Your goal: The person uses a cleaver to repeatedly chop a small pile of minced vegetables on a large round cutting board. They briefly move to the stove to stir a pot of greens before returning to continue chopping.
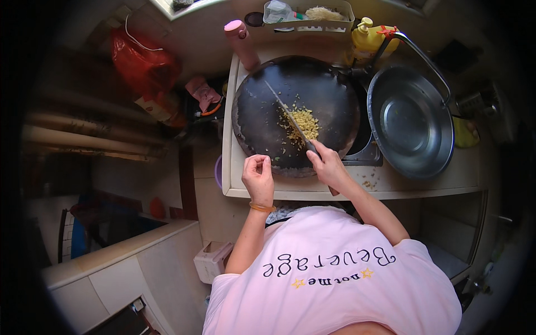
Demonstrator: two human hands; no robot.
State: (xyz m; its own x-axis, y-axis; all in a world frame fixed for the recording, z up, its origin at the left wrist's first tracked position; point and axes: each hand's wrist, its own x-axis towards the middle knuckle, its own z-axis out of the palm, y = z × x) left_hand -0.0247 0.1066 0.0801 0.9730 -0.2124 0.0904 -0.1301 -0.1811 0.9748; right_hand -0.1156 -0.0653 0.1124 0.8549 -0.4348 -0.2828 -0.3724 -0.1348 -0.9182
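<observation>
My right hand grips a kitchen knife by its handle, the blade pointing up and left across a round dark chopping board. Finely chopped yellowish bits, perhaps garlic or ginger, lie in a loose pile beside and under the blade. A few green scraps are scattered on the board. My left hand is curled at the board's near left edge, thumb and fingers drawn together; whether something small is between them cannot be told.
A large metal basin leans at the right by a faucet. Behind the board stand a pink bottle, a yellow pump bottle and a storage basket. Crumbs lie on the counter. A red plastic bag hangs at left.
</observation>
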